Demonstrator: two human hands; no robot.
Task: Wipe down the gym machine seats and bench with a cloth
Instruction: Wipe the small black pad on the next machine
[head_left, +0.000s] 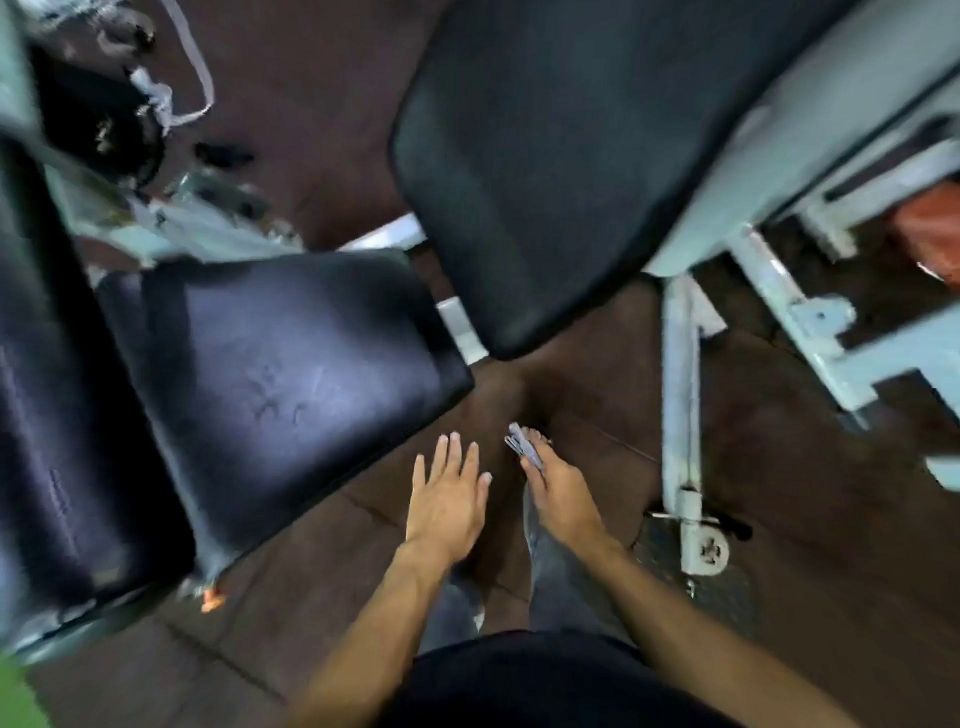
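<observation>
A black padded seat (291, 374) of a gym machine lies to my left, with a longer black pad (47, 415) beside it at the far left. A second black pad (545, 156) stands ahead, on a pale grey frame. My left hand (447, 499) hovers flat over the floor just right of the near seat, fingers spread, holding nothing. My right hand (556, 483) is closed around a small folded grey cloth (524, 447), which sticks out past the fingers. Neither hand touches a pad. The whole view is blurred.
Pale grey frame bars (680, 395) of the machine run down to a bolted foot (706, 551) on the brown floor at right. Cables and clutter (156, 104) lie at top left. My legs (550, 582) are below the hands. A green strip (15, 696) shows at bottom left.
</observation>
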